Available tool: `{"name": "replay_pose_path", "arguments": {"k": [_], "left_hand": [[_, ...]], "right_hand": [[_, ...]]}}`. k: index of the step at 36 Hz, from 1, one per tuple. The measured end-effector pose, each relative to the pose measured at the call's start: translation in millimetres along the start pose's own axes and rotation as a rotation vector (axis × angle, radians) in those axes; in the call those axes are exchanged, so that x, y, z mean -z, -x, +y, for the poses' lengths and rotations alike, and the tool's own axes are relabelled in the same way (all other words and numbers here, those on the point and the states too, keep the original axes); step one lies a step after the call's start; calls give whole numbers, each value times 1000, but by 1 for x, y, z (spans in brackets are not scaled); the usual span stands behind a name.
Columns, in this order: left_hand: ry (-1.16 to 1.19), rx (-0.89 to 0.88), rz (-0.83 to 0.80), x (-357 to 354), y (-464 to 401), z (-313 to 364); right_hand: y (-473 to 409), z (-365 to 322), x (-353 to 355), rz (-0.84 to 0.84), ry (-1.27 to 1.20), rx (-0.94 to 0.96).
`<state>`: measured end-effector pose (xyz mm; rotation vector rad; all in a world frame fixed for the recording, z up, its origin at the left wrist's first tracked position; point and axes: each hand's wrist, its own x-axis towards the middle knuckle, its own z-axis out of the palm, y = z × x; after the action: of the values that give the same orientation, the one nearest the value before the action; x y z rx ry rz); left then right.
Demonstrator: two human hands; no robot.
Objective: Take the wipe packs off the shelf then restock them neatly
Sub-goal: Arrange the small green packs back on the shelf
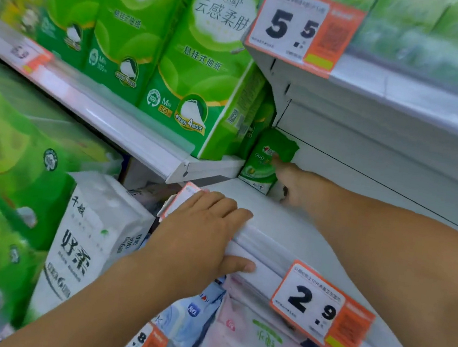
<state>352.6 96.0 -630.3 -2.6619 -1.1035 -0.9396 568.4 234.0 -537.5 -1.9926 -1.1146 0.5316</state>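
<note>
1. Nearest you: your left hand (207,229) lies flat over the front lip of the white metal shelf (288,226), fingers straight on top and thumb pressed to the price rail. It braces and grips nothing.
2. Your right hand (294,183) reaches to the back left corner of that shelf. The forefinger touches the small green wipe pack (268,161) standing upright there, against the back panel. The other fingers are too blurred to tell whether they curl round it.
3. Risk: a one-finger touch may tip the pack flat or push it behind the tall green tissue packs (201,74) on the neighbouring shelf just beside it. Get the thumb round it before pulling.
4. Risk: your left palm partly covers an orange-and-white price tag (185,196); leaning harder could knock it off the rail.
5. Surface: smooth white shelf board, only this one pack visible on it.
6. Room: a shop aisle. A "2.9" tag (321,306) hangs on the rail; pink and blue soft wipe packs (250,340) lie on the shelf below, white tissue bundles (84,241) to the left.
</note>
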Motion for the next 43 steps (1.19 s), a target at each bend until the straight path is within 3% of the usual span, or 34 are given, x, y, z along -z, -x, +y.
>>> {"name": "replay_pose_path", "arguments": {"k": [3,7,12,19,24,25,27,29,31,33,36,39,43], "left_hand": [[7,40,-69,8,6,4],[35,57,-9,24,26,9],[10,43,65,55,62,14],[-37,196,-317,92,106,29],[150,341,-496,117,161,56],[173,355,-540,114,185,66],[100,311,-699,99,218,75],[-34,291,-1034,78,256,75],[-138,289,-1318,63,285,68],[-169,319,-1427,56,298,62],[-141,326,-1379,52,300,50],[-99,329,-1410,46,299,41],[20,335,-1452,35,293,35]], "right_hand": [[26,3,15,5,26,65],[72,16,29,-64,234,132],[138,26,45,56,431,333],[220,40,61,-26,574,461],[328,64,44,114,334,898],[357,76,31,16,316,963],[393,94,8,-348,463,1001],[418,120,-22,-772,826,885],[423,160,-53,-962,1100,686],[420,198,-72,-1007,1142,604],[416,234,-83,-1092,1200,491],[412,250,-91,-1136,1367,586],[358,229,-92,-1055,1052,448]]}}
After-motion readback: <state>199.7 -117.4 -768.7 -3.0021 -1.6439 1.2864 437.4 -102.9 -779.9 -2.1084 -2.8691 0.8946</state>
